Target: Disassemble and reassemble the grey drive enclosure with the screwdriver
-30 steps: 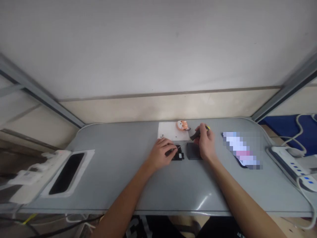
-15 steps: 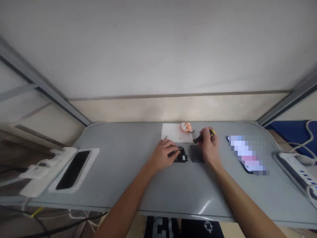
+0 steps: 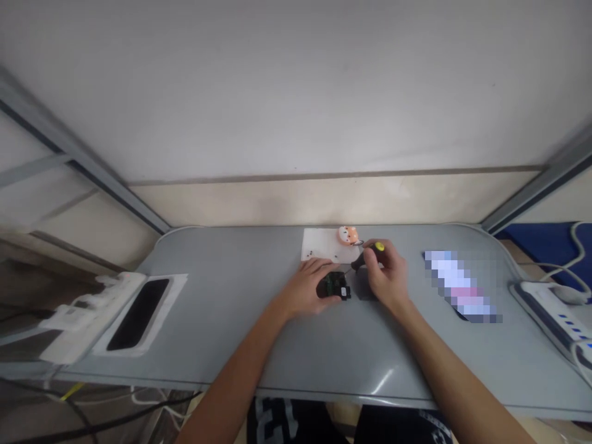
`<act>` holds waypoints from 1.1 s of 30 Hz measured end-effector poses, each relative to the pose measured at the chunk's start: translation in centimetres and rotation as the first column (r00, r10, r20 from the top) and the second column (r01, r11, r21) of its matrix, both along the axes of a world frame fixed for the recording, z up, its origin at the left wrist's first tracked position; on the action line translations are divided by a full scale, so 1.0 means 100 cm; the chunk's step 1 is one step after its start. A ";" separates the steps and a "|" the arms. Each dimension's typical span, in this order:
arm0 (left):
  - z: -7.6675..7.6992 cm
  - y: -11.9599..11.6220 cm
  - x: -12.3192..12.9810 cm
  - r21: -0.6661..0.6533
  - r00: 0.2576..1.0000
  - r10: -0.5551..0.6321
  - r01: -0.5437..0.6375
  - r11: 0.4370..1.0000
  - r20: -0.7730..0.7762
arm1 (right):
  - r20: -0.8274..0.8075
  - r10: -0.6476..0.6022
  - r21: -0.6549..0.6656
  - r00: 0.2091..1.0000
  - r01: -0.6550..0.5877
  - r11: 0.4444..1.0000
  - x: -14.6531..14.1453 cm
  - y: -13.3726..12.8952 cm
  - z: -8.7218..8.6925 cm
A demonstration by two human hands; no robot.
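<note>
My left hand [image 3: 309,288] grips the left side of a small dark device [image 3: 337,285] with a green circuit board, lying on the grey table. Thumb and fingers rest on its near and far edges. My right hand [image 3: 387,274] is closed around a black screwdriver with a yellow end [image 3: 368,254]; its tip meets the device near the upper right corner. A flat dark piece [image 3: 365,287] lies right of the device, partly under my right hand. Behind them is a white sheet [image 3: 319,242] with several tiny dark bits and an orange-and-white animal-shaped object [image 3: 348,235].
A dark-screened phone [image 3: 139,314] lies on white paper at the left, beside a white power strip [image 3: 86,327] with plugs. Toward the right are a phone with a blurred screen [image 3: 462,287] and another power strip [image 3: 555,317] with cables. A wall [image 3: 324,200] stands behind the table [image 3: 222,320].
The screwdriver and my right hand have shifted left, and the tool stands steeper. My left fingers have spread from the middle of the device to its edges, uncovering the green board.
</note>
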State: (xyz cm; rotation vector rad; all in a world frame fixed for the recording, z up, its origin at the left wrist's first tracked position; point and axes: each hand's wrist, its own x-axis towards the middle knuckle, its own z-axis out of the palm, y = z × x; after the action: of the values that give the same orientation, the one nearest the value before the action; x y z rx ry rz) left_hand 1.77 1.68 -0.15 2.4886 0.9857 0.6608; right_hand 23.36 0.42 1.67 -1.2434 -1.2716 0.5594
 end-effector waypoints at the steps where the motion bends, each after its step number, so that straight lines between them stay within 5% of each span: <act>1: 0.000 0.000 0.000 -0.013 1.000 -0.008 0.008 1.000 -0.009 | 0.029 -0.001 0.000 1.000 0.001 1.000 0.000 0.000 -0.001; 21: 0.001 0.003 0.000 -0.017 0.997 -0.057 0.057 0.998 -0.051 | 0.233 0.040 0.019 0.972 -0.046 0.999 -0.003 -0.006 0.002; 33: -0.002 0.003 0.000 0.070 0.995 0.014 -0.021 0.997 0.096 | 0.015 -0.003 0.061 1.000 0.002 0.998 -0.004 -0.006 0.000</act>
State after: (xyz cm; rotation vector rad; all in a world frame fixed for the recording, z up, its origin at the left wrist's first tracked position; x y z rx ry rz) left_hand 1.74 1.98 -0.37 2.4856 0.9656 0.8254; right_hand 22.95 -0.21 1.71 -1.2004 -1.2909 0.5065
